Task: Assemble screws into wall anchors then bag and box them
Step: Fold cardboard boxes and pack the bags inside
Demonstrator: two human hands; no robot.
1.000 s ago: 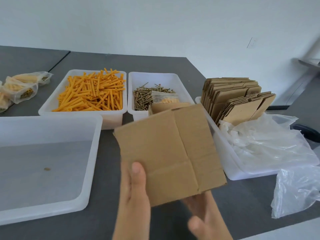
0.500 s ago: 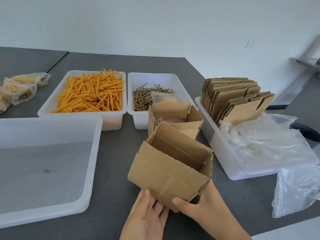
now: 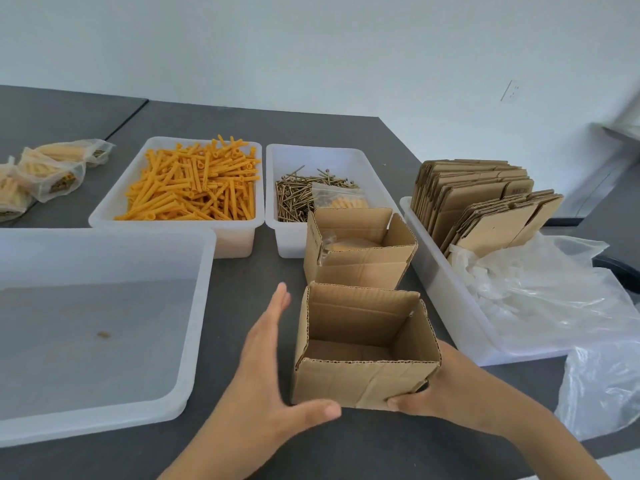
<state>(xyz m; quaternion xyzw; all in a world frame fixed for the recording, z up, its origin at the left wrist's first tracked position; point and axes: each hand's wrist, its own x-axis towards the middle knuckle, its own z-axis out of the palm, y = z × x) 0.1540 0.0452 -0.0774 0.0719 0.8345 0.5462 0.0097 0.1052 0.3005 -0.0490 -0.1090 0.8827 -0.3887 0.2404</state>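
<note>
Near box: open cardboard box (image 3: 363,379), upright on grey table (image 3: 242,271)
Left hand (image 3: 266,372): flat beside it
Right hand (image 3: 433,386): gripping its corner

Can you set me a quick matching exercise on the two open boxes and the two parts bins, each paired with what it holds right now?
Things:
1. near cardboard box
2. far cardboard box
3. left parts bin
4. middle parts bin

Contents:
A. loose screws and one filled bag
B. orange wall anchors
C. nothing, stands open on the table between the left hand and right hand
D. a filled bag inside

Pairs: 1-C, 2-D, 3-B, 4-A
</note>
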